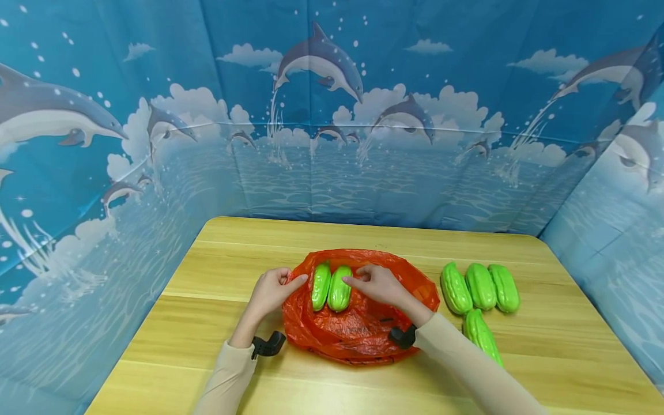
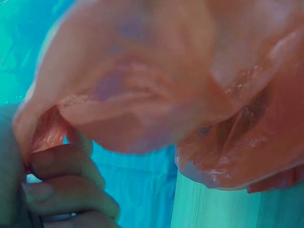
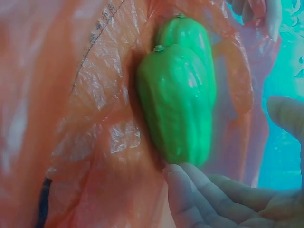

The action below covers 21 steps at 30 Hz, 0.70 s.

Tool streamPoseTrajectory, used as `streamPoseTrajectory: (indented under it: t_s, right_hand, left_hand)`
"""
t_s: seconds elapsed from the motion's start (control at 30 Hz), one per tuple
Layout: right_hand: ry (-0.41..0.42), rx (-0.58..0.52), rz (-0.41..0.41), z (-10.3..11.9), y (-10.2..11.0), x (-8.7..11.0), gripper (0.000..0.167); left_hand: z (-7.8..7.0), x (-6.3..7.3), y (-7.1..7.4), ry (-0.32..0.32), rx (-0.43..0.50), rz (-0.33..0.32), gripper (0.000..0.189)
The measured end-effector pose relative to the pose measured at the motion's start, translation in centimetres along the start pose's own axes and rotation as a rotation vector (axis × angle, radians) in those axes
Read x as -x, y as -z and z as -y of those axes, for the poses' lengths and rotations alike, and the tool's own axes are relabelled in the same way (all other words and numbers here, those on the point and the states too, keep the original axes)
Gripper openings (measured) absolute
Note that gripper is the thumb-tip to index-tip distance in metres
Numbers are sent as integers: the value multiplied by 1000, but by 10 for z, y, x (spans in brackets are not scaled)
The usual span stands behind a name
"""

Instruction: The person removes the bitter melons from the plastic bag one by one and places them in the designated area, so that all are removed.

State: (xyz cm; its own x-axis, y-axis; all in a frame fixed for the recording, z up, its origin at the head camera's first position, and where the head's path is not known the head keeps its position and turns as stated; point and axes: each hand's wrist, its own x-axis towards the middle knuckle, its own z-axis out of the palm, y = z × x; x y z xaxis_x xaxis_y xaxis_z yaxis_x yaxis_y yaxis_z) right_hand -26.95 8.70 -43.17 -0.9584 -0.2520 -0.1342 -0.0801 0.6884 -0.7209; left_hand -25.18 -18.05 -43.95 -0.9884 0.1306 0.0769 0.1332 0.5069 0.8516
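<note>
A red plastic bag (image 1: pixel 358 328) lies spread on the table with its mouth open. Two glossy, ribbed green peppers (image 1: pixel 339 290) lie side by side inside it, left of the bag's middle. At the bag's left rim my left hand (image 1: pixel 272 293) pinches the thin film; in the left wrist view, the bag (image 2: pixel 142 95) bunches between thumb and curled fingers. My right hand (image 1: pixel 384 284) reaches over the bag beside the right-hand pepper. The right wrist view shows its fingertips (image 3: pixel 175 175), fairly straight, right at the nearer pepper's (image 3: pixel 178 104) lower end, thumb spread away.
Right of the bag, three more green peppers (image 1: pixel 481 286) stand in a row, with another pepper (image 1: pixel 481 337) in front of them, partly covered by my right sleeve (image 1: pixel 467 351). The wooden table (image 1: pixel 207 323) is backed by a blue dolphin-print curtain (image 1: pixel 332 178).
</note>
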Motion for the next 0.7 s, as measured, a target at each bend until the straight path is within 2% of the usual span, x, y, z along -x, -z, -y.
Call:
streamPoseTrajectory:
  t_s: [0.4,0.7]
  right_hand:
    - [-28,-5,10,-1,-13,-9,80]
    - [-58,3,19,-2,-22,-14,82]
  left_hand:
    - [0,0,1,2,5,3,45]
    - [0,1,1,-4,6,4,45]
